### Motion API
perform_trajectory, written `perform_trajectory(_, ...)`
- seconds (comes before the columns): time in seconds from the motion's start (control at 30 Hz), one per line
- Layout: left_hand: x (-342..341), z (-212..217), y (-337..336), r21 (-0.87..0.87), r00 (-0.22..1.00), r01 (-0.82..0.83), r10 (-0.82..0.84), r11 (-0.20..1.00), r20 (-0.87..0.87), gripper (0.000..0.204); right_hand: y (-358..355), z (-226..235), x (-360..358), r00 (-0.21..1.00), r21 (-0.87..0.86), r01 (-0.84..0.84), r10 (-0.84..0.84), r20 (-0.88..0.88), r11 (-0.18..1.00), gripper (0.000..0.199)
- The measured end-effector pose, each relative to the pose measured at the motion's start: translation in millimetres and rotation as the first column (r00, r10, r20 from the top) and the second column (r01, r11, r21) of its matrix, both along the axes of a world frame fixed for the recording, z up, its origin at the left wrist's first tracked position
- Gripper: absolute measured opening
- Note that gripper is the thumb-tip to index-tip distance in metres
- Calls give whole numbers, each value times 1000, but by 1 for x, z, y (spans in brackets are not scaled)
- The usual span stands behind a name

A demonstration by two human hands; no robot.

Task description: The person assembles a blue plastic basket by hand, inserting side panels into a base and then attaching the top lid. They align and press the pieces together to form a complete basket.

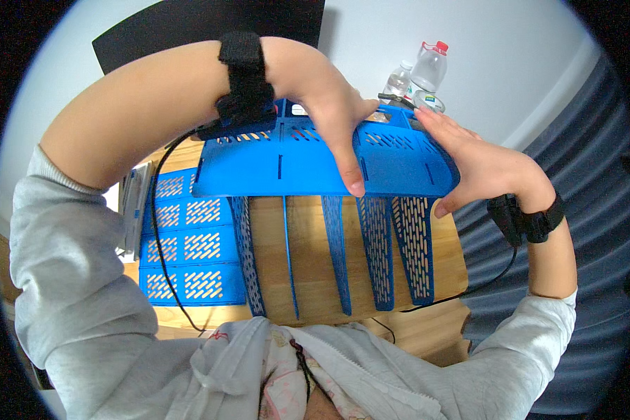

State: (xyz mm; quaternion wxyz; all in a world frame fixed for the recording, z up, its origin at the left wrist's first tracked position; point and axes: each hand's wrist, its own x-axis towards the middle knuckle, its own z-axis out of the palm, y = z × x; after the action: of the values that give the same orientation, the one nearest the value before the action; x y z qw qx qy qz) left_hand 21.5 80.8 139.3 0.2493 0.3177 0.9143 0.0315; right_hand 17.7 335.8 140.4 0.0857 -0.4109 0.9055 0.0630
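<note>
Grey sleeves frame a blue file rack (329, 175) held up over the wooden table (308, 238), nothing in its slots. Left hand (332, 115) drapes over the rack's top, fingers spread down its front. Right hand (479, 164) clasps the rack's right end. Left of the rack lies a blue perforated panel (189, 245); behind it stand two bottles (418, 75).

Two clear plastic bottles (418, 75) standing at the far edge of the wooden table (448, 266), right of centre, just beside each other. Bigger one (430, 66) has a red cap; smaller one (400, 79) to its left, cap colour hard to tell. Round green-and-white label (429, 102) low on the bigger btl. Dark flat screen (210, 28) at far-left edge, unlit.
</note>
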Motion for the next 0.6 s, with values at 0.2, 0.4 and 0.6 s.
perform_trajectory(0.2,-3,3,6,-122,1000,-5,4,993,-9,139,-7,0,-23,991,20,-120,118,70,993,137)
perform_trajectory(0.4,0,-4,11,-156,999,3,-9,988,-37,140,-13,3,-25,983,67,-108,97,153,992,139)
perform_trajectory(0.6,1,-4,12,-129,999,-25,21,991,-33,137,-16,3,-22,993,98,-98,91,73,990,145)
